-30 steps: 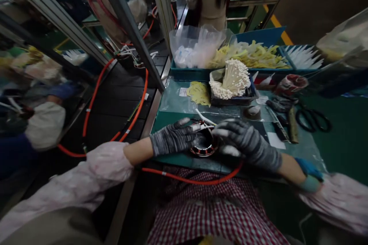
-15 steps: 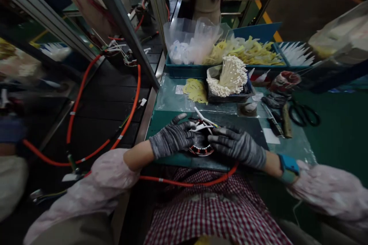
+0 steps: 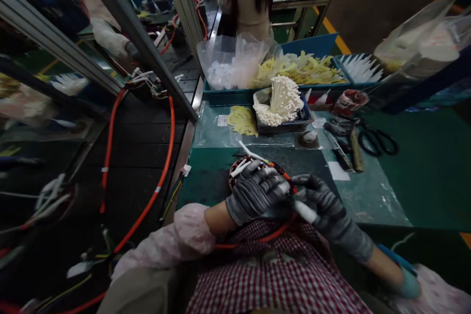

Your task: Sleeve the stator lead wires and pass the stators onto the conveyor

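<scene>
Your left hand (image 3: 255,194) drapes over the wound ring (image 3: 232,175) on the worktop (image 3: 204,181); your right hand (image 3: 326,211) curls by the orange cable (image 3: 281,171); whether either grips, can't tell! A hard tug could skew the ring.

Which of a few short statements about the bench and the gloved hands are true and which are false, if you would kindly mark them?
1. The left hand and the right hand both wear grey striped gloves. True.
2. The blue-green wristband is on the left arm. False: it is on the right arm.
3. The left hand partly covers the wound ring from this view. True.
4. The black scissors lie left of the loose yellow strips. False: they lie to the right.
5. The bundle of white stems sits in a small dark box. True.
6. The looped cable at the left is blue. False: it is orange-red.
</scene>
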The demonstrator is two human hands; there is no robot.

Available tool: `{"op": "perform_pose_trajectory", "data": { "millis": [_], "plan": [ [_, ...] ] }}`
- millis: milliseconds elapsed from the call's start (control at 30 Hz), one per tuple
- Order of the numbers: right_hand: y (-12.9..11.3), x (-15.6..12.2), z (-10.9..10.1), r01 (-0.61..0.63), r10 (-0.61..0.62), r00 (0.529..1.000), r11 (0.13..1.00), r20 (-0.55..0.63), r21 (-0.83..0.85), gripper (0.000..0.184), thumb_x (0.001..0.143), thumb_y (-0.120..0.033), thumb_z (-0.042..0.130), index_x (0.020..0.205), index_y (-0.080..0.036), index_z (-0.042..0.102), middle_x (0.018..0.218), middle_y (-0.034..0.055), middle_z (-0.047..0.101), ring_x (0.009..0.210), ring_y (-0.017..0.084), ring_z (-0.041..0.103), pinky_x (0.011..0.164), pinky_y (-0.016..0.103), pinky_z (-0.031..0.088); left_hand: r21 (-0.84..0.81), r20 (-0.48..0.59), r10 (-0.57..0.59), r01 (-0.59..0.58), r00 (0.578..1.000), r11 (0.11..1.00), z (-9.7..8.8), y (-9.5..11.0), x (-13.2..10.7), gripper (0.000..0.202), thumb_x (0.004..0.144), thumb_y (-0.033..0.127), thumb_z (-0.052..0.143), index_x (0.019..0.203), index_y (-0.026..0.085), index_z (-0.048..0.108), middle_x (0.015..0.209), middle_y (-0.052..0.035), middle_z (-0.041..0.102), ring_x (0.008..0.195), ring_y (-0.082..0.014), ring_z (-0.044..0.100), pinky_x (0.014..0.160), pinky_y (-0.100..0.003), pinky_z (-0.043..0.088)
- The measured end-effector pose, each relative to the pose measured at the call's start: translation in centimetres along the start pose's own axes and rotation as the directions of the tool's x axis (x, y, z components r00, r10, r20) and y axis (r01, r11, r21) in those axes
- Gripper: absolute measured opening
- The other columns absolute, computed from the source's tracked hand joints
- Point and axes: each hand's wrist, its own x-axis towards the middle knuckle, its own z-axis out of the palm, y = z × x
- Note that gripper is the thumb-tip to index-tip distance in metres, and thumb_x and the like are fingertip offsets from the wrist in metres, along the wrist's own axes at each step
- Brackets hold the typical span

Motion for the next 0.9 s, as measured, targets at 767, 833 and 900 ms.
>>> {"op": "perform_pose_trajectory", "data": {
  "millis": [767, 833, 900],
  "plan": [
    [-2.6, 2.7, -1.4, 0.206, -0.206, 0.976, 0.978, -0.075, -0.001, 0.020, 0.103, -0.031, 0.074, 0.123, -0.033, 0.078, 0.115, 0.0031, 0.086, 0.099, 0.023, 0.085, 0.082, 0.033, 0.073, -0.264, -0.026, -0.181, 0.168, 0.983, 0.950, -2.0, 0.2, 0.6, 0.063, 0.106, 0.072, 0.046, 0.131, 0.019, 0.070, 0.133, -0.0126, 0.079, 0.132, -0.0296, 0.071, 0.139, -0.058, 0.025],
    [-2.8, 3.1, -0.2, 0.146, -0.129, 0.975, 0.986, -0.182, 0.083, 0.017, 0.100, -0.031, 0.078, 0.117, -0.032, 0.077, 0.112, 0.0029, 0.086, 0.100, 0.024, 0.085, 0.083, 0.035, 0.072, -0.205, -0.010, -0.215, 0.208, 0.977, 0.956, -1.3, 1.1, 0.5, 0.056, 0.109, 0.060, 0.046, 0.136, 0.015, 0.068, 0.139, -0.0152, 0.077, 0.139, -0.0296, 0.067, 0.137, -0.055, 0.032],
    [-3.0, 4.1, 1.3, 0.076, 0.002, 0.924, 0.979, -0.383, 0.188, 0.011, 0.099, -0.034, 0.079, 0.108, -0.030, 0.075, 0.106, 0.0023, 0.085, 0.097, 0.023, 0.083, 0.083, 0.037, 0.071, -0.140, -0.026, -0.247, 0.241, 0.969, 0.960, -0.9, 1.4, 0.5, 0.060, 0.109, 0.055, 0.046, 0.145, 0.010, 0.062, 0.146, -0.0200, 0.071, 0.149, -0.0325, 0.060, 0.134, -0.058, 0.037]
  ]
}}
